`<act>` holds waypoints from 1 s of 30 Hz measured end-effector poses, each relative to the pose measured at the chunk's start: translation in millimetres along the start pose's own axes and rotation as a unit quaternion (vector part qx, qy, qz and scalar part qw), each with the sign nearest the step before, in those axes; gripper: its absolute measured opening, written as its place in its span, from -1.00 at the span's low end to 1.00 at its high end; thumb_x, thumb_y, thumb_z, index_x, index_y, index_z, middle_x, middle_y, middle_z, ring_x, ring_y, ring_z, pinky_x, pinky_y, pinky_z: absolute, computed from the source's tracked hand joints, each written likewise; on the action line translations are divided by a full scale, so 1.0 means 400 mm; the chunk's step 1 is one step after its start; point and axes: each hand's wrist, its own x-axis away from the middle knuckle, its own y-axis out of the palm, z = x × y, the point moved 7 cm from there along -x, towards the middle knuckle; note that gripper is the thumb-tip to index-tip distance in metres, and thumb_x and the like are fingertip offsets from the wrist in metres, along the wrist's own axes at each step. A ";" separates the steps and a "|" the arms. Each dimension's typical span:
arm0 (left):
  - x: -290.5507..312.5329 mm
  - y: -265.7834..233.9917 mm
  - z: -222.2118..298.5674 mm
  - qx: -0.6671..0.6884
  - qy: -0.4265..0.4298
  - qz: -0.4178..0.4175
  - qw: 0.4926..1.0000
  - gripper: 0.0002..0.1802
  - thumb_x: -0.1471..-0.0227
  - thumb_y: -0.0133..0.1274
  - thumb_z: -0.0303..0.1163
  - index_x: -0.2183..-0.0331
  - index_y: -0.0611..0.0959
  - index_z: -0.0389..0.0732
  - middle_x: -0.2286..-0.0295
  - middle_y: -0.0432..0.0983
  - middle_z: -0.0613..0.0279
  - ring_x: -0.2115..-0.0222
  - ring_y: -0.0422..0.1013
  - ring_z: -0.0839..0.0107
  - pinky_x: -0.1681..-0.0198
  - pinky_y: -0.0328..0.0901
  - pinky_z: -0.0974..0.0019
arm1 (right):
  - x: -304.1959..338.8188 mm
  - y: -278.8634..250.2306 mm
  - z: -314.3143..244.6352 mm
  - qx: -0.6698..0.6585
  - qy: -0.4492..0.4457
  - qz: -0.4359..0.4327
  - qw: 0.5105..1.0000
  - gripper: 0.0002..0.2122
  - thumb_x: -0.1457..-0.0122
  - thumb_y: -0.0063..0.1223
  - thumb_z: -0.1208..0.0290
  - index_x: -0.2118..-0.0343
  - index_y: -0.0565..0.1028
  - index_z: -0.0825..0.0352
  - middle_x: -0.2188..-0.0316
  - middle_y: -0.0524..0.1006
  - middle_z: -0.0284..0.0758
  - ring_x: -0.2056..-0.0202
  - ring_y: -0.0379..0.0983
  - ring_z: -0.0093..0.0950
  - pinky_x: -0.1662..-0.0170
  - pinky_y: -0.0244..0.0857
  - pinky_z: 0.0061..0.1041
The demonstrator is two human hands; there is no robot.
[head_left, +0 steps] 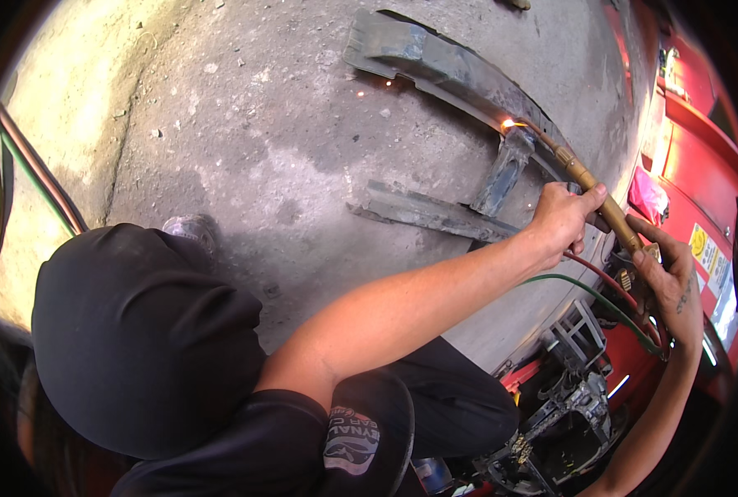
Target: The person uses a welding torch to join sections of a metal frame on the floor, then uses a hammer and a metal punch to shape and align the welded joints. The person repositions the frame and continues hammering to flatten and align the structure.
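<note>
Over at the right edge, a row of rectangular stickers sits on the red metal body: a yellow-and-white label with a round yellow emblem (704, 246) at the top, and a paler white label (724, 300) just below it, bending with the rim. Just above them a crumpled pink plastic bag (648, 197) rests against the same red panel.

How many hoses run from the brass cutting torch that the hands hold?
2: a red rubber hose and a green rubber hose, side by side below the left hand, running toward the right hand. Their ends are hidden.
</note>
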 end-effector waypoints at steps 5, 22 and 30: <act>-0.003 -0.005 -0.007 0.003 -0.013 0.008 1.000 -0.50 -0.28 0.10 -0.05 0.38 0.64 -0.38 0.72 0.32 0.33 0.78 0.13 0.60 0.74 0.13 0.36 | -0.002 0.005 -0.005 0.001 0.003 -0.013 1.000 -0.49 -0.22 0.19 0.22 -0.15 0.47 0.42 0.51 0.48 -0.39 0.70 0.33 -0.67 0.64 0.17 -0.64; -0.002 -0.007 -0.006 0.007 -0.011 0.000 1.000 -0.51 -0.28 0.10 -0.04 0.37 0.65 -0.36 0.67 0.40 0.28 0.78 0.14 0.63 0.76 0.12 0.39 | -0.007 0.018 -0.015 -0.005 0.008 -0.050 0.999 -0.44 -0.16 0.19 0.18 -0.16 0.47 0.44 0.56 0.47 -0.41 0.71 0.33 -0.68 0.64 0.17 -0.64; -0.003 -0.008 -0.009 0.004 -0.014 0.003 1.000 -0.52 -0.29 0.09 -0.05 0.34 0.66 -0.37 0.61 0.51 0.15 0.77 0.14 0.63 0.76 0.13 0.40 | -0.006 0.018 -0.013 0.001 0.014 -0.043 0.999 -0.46 -0.14 0.15 0.24 -0.16 0.47 0.43 0.56 0.47 -0.41 0.72 0.33 -0.67 0.64 0.18 -0.63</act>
